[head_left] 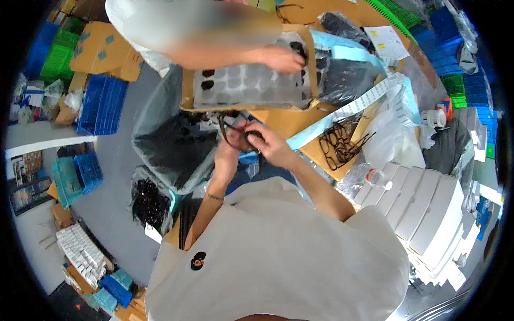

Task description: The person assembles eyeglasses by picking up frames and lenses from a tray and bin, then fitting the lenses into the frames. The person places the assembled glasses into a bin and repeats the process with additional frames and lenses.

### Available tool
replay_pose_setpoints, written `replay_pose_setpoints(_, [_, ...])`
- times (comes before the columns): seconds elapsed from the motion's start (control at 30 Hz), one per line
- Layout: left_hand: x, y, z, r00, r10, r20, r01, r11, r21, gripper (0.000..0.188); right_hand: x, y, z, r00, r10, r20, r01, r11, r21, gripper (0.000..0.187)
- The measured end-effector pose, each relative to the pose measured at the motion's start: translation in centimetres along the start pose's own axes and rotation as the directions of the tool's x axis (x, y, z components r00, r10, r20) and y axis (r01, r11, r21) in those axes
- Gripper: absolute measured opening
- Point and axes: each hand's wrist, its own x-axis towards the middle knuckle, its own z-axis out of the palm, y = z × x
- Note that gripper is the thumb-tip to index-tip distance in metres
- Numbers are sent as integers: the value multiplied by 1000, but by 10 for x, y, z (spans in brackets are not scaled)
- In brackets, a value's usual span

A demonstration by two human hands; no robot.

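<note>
My left hand [228, 152] and my right hand [272, 145] are close together in front of my chest, fingers closed on a dark eyeglass frame [224, 132]. Its dark rim curves between the fingers, which hide much of it. Just beyond my hands is a cardboard box [187, 99] with a whitish tray [235, 98] of round pockets. A few dark round pieces [208, 84] sit in the tray. To the right of my right hand lies a pile of dark eyeglass frames [337, 145] on cardboard.
Another person's hand [286, 59] reaches into the tray from across. A large grey plastic bag [179, 155] stands left of my hands, near a smaller bag of dark pieces [150, 203]. On the right are a clear plastic bottle [375, 178], white boxes [428, 206] and plastic wrapping [393, 139].
</note>
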Motion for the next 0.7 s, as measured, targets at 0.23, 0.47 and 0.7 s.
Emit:
replay_pose_setpoints(0.23, [10, -22, 32, 929, 354, -111, -357, 934, -10, 30, 1, -7, 10, 982, -119, -145, 66, 944, -323, 26])
replay_pose_setpoints(0.47, [12, -33, 29, 916, 368, -162, -354, 929, 109, 27, 7, 18, 23, 955, -99, -279, 25, 966, -258, 20])
replay_pose_setpoints(0.7, [22, -1, 14, 917, 137, -373, -241, 939, -247, 26, 11, 20, 18, 945, 101, -311, -3, 954, 300, 32])
